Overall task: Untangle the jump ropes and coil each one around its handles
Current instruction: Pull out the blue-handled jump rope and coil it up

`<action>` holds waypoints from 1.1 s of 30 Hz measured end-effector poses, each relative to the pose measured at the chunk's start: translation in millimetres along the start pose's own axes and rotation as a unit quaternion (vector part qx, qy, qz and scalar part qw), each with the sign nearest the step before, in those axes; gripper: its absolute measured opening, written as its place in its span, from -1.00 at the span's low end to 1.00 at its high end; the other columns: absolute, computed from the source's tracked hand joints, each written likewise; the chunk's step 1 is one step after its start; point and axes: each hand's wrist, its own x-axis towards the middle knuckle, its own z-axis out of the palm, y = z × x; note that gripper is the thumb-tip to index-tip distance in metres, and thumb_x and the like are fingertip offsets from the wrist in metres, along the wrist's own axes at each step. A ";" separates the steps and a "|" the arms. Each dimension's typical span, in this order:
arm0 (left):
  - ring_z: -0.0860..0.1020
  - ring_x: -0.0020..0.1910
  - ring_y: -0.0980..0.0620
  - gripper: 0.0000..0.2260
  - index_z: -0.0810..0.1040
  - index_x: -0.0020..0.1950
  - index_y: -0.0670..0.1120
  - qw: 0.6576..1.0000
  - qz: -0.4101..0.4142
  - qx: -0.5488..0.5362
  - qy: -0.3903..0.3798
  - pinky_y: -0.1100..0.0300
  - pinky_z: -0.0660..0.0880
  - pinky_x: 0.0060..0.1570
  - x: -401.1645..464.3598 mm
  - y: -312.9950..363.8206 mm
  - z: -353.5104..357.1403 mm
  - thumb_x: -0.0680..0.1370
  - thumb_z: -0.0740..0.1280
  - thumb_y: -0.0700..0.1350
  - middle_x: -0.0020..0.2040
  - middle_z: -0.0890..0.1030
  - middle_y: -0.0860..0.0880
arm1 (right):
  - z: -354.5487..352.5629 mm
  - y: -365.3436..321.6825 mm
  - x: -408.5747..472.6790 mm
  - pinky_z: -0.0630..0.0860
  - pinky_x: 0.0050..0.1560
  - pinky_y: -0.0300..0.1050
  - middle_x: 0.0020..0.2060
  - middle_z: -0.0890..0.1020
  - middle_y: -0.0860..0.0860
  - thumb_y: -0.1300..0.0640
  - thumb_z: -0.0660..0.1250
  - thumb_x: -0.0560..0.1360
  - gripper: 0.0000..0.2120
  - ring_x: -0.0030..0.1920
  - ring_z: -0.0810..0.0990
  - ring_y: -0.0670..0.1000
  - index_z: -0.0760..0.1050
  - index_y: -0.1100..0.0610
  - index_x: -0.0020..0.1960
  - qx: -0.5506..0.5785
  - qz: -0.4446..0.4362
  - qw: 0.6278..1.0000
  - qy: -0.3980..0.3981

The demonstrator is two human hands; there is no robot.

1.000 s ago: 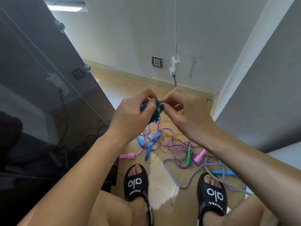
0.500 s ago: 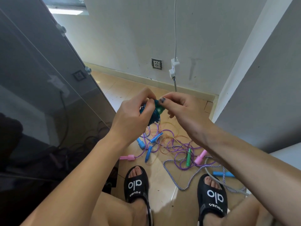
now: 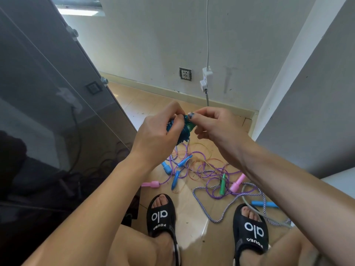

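- A dark, glossy glass panel is standing along the left side, and a pale plastered wall with a white socket plate is closing off the far end of the tan tiled floor.
- A person is looking down at both feet in black slide sandals with white lettering, planted on the near part of the floor.
- A tangled heap of purple, striped and yellow jump ropes with blue, pink and green plastic handles is lying on the floor between the sandals and the far wall, below the raised hands.
- The left hand is gripping a teal coiled jump rope bundle held up in the air, its fingers curled round the bundle's left side.
- The right hand is pinching the top right of that same bundle, thumb and forefinger closed on it near a green handle end, the other fingers curled loosely.
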 end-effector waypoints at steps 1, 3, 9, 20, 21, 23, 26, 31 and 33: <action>0.57 -0.34 -0.04 -0.90 0.44 0.00 0.07 1.000 -0.001 -0.001 0.003 -0.17 0.55 -0.41 0.1 -0.1 -0.5 0.68 0.16 -0.05 -0.21 0.59 0.01 | 0.0 -1.0 0.2 0.52 -0.17 -0.11 -0.33 0.62 -0.08 0.11 0.42 0.52 -0.92 -0.30 0.57 -0.08 0.60 0.12 -0.06 0.005 -0.004 1.000 0.007; 0.58 -0.31 -0.05 -0.90 0.43 -0.01 0.07 1.000 -0.006 -0.006 0.013 -0.18 0.55 -0.39 0.7 -0.6 -1.0 0.68 0.17 -0.06 -0.21 0.59 0.01 | -0.9 -3.5 0.0 0.52 -0.22 -0.16 -0.29 0.63 -0.03 0.16 0.44 0.50 -0.90 -0.29 0.59 -0.08 0.54 0.12 -0.04 0.002 -0.025 0.999 0.026; 0.54 -0.45 -0.05 -0.88 0.45 -0.01 0.04 0.999 -0.023 -0.023 0.005 -0.15 0.55 -0.44 1.7 2.8 -2.7 0.68 0.16 -0.09 -0.24 0.57 -0.03 | 0.5 -7.6 0.5 0.52 -0.25 -0.09 -0.25 0.64 -0.03 0.21 0.42 0.50 -0.94 -0.30 0.53 -0.11 0.57 0.08 -0.11 -0.089 -0.131 0.986 0.051; 0.43 -0.51 -0.02 -0.84 0.46 -0.04 -0.03 0.983 -0.094 -0.142 -0.067 0.17 0.40 -0.53 1.5 5.1 -6.1 0.67 0.13 -0.14 -0.12 0.53 -0.36 | -0.5 -9.5 -4.5 0.41 -0.28 -0.33 -0.30 0.64 -0.07 0.30 0.34 0.54 -0.89 -0.31 0.54 -0.21 0.58 0.11 -0.04 0.020 -0.070 0.997 -0.030; 0.43 -0.51 -0.02 -0.84 0.46 -0.04 -0.04 0.983 -0.097 -0.143 -0.068 0.17 0.40 -0.54 1.5 5.6 -5.0 0.68 0.13 -0.14 -0.13 0.53 -0.35 | -2.4 -9.7 -4.4 0.40 -0.27 -0.29 -0.30 0.63 -0.07 0.28 0.35 0.53 -0.89 -0.31 0.51 -0.19 0.59 0.09 -0.05 0.013 -0.069 0.997 -0.042; 0.43 -0.53 -0.02 -0.85 0.46 -0.04 -0.05 0.980 -0.109 -0.148 -0.073 0.16 0.38 -0.55 3.0 5.5 -4.2 0.67 0.13 -0.14 -0.14 0.53 -0.35 | -7.2 -11.5 -6.6 0.42 -0.25 -0.22 -0.28 0.61 -0.04 0.28 0.38 0.49 -0.87 -0.30 0.49 -0.12 0.59 0.08 -0.03 -0.039 -0.099 0.993 -0.058; 0.41 -0.56 -0.04 -0.85 0.46 -0.05 -0.09 0.975 -0.130 -0.160 -0.083 0.16 0.35 -0.57 5.7 2.1 -7.8 0.66 0.14 -0.16 -0.11 0.49 -0.40 | -10.2 -15.0 -12.6 0.48 -0.18 -0.08 -0.22 0.60 -0.11 0.25 0.42 0.44 -0.81 -0.27 0.49 0.00 0.57 0.02 -0.01 -0.228 -0.189 0.954 -0.050; 0.39 -0.54 -0.03 -0.86 0.45 -0.03 -0.09 0.967 -0.148 -0.173 -0.113 0.19 0.34 -0.58 4.4 -2.8 -13.0 0.67 0.13 -0.15 -0.01 0.54 -0.41 | -16.9 -14.2 -7.8 0.45 -0.18 -0.20 -0.18 0.61 -0.16 0.21 0.40 0.51 -0.92 -0.23 0.52 -0.04 0.60 0.06 -0.03 -0.328 -0.293 0.896 -0.053; 0.40 -0.55 -0.05 -0.86 0.45 -0.01 -0.10 0.965 -0.153 -0.169 -0.126 0.20 0.33 -0.58 3.4 -4.7 -14.0 0.67 0.13 -0.14 -0.02 0.56 -0.42 | -18.4 -10.2 -3.3 0.46 -0.18 -0.18 -0.15 0.61 -0.12 0.18 0.38 0.54 -0.95 -0.23 0.49 -0.06 0.60 0.08 -0.03 -0.364 -0.315 0.874 -0.064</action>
